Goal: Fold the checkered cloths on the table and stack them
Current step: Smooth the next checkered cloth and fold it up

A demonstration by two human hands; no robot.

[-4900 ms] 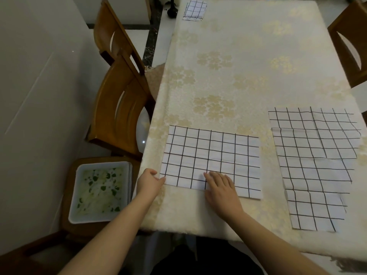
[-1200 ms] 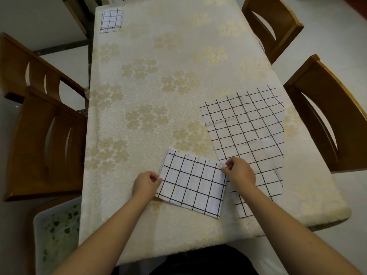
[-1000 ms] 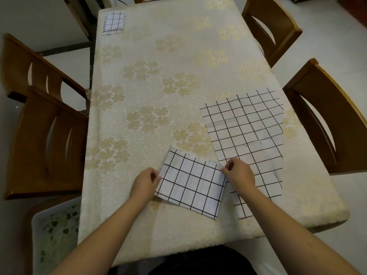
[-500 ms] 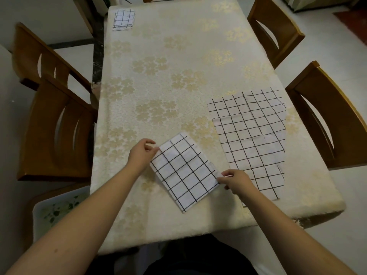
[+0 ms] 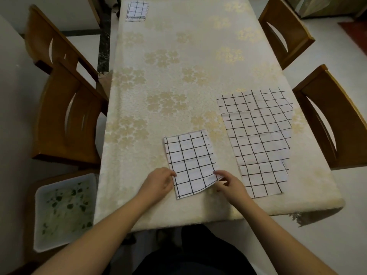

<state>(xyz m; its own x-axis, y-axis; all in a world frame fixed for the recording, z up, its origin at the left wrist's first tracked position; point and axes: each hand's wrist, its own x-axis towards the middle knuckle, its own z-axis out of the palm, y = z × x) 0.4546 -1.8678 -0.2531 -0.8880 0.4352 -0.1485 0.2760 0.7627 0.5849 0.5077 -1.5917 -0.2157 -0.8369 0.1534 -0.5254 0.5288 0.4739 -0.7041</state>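
Head view looks down on a folded white cloth with a black grid pattern (image 5: 189, 162), lying near the front edge of the cream tablecloth with gold flower print (image 5: 178, 76); the left hand (image 5: 158, 182) pinches the folded cloth's near left edge, fingers curled onto the fabric; the right hand (image 5: 228, 183) pinches its near right corner, which is lifted and curled slightly off the tablecloth; the rest of the folded cloth lies flat. Just to the right of the folded cloth, apart from it, a larger unfolded white grid-patterned cloth (image 5: 258, 139) is spread out with creases across it, its near end close to the right hand. Far beyond the folded cloth, at the far left corner of the table, sits a small folded stack of the same grid cloth (image 5: 137, 11). Left of the folded cloth, off the table, stand two brown wooden chairs (image 5: 67, 116); nearer than these a white rectangular tray with green speckles (image 5: 63, 211) sits low down; to the right stand two more wooden chairs (image 5: 333, 124).
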